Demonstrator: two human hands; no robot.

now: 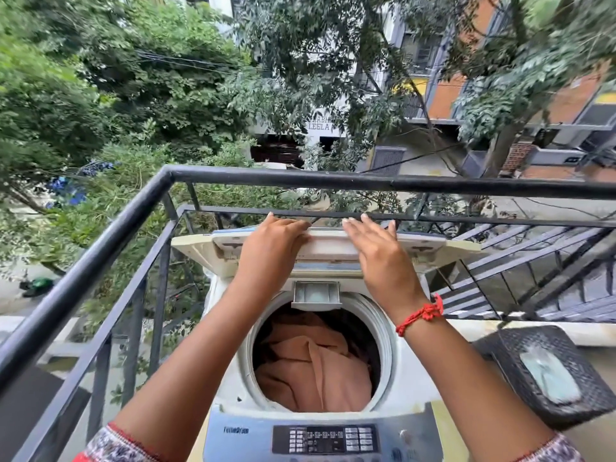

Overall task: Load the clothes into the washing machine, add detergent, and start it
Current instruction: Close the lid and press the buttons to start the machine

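Left hand (271, 240) grips the raised lid (328, 243) edge; right hand (380, 253) (fingers spread) seemingly rests flat, holding nothing.

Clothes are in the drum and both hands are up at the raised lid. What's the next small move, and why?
Probably swing the lid down shut. The left hand grips its top edge, the right hand lies flat against it, and the orange clothes already sit inside the drum. First check the detergent tray: I cannot tell whether it holds detergent.
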